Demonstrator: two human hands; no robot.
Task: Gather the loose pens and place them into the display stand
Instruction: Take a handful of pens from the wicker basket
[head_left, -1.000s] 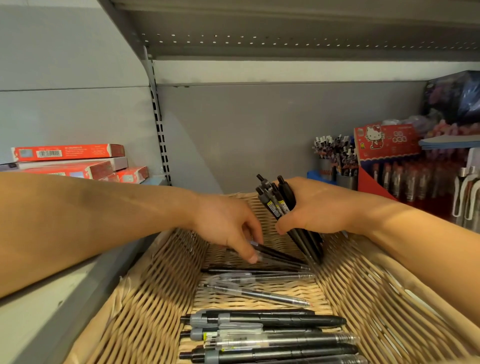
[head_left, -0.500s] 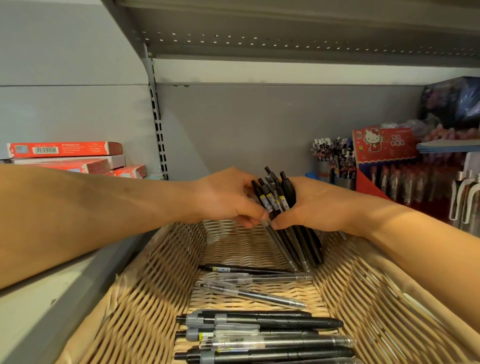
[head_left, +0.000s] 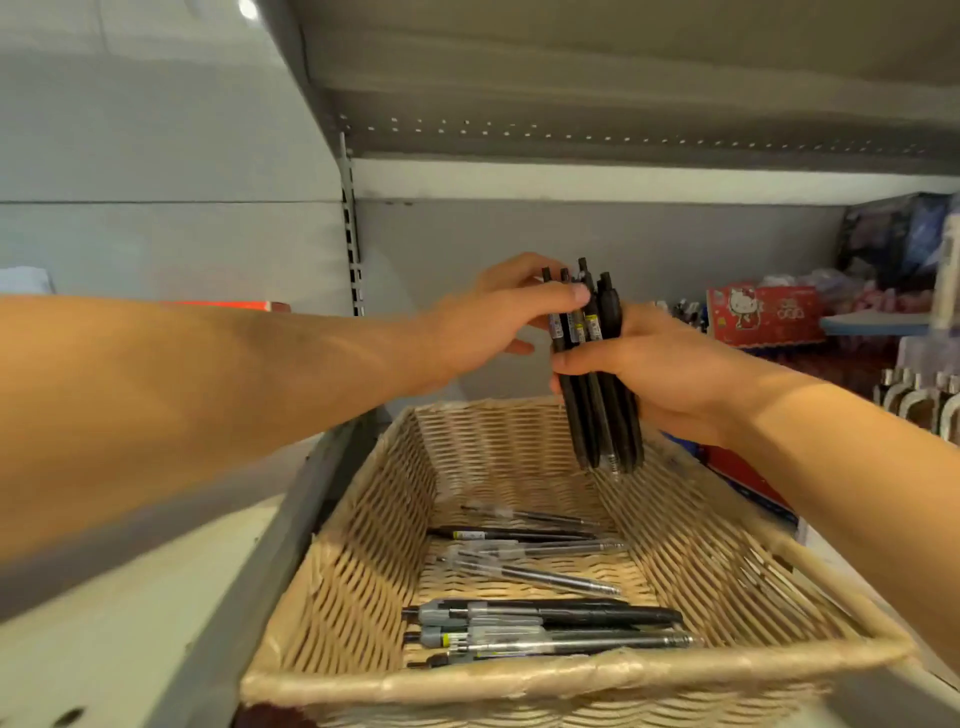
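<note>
While the right hand (head_left: 660, 374) holds a bundle of black pens (head_left: 597, 374) upright at frame centre, above the wicker basket (head_left: 571, 680), the left hand (head_left: 493, 317) pinches the bundle's tops. More loose pens (head_left: 540, 618) lie in the basket's lower half.

1. The wicker basket (head_left: 363, 561) is open from above; its far half has bare floor under the bundle of black pens (head_left: 597, 395).
2. Loose pens (head_left: 524, 561) cover the near floor.
3. The upper shelf (head_left: 623, 78) limits the room overhead.
4. The red display box (head_left: 763, 314) stands at the right.
</note>
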